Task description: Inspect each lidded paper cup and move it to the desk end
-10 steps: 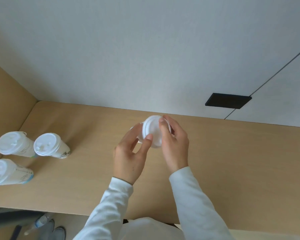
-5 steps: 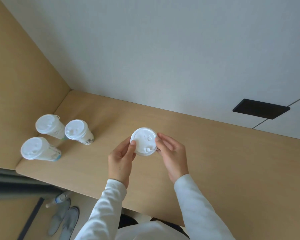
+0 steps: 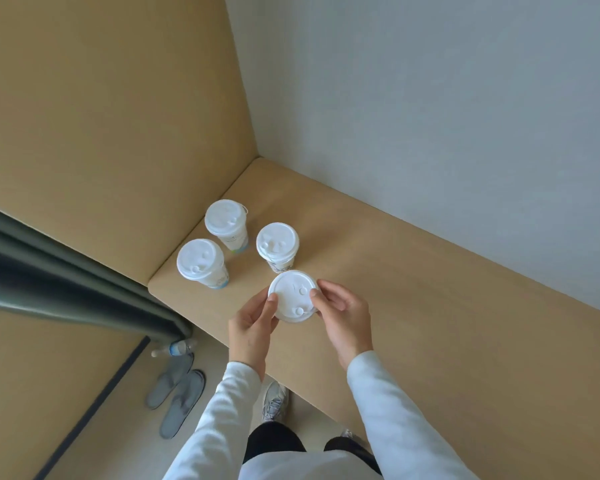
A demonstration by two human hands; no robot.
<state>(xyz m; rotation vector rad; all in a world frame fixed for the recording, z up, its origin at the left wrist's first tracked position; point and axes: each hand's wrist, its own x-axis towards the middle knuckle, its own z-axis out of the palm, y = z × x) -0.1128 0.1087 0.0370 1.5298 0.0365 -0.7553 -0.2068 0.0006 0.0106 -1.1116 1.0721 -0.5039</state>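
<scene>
A white-lidded paper cup point(image 3: 293, 295) is upright between both hands, just in front of three other lidded cups. My left hand point(image 3: 252, 325) grips its left rim with thumb and fingers; my right hand point(image 3: 343, 315) grips its right rim. Only its lid shows; the body is hidden below. Three lidded cups stand at the desk's left end: one at the back point(image 3: 226, 221), one near the front edge point(image 3: 201, 261), one to the right point(image 3: 278, 244), closest to the held cup.
The wooden desk point(image 3: 430, 306) ends at a tan side panel point(image 3: 118, 133) on the left, grey wall behind. A dark curtain point(image 3: 49, 271), a water bottle point(image 3: 177, 348) and grey slippers point(image 3: 177, 396) are on the floor left of the desk.
The held cup has turned from tilted, lid facing me, to upright. It has travelled left along the desk, ending beside the three cups at the end.
</scene>
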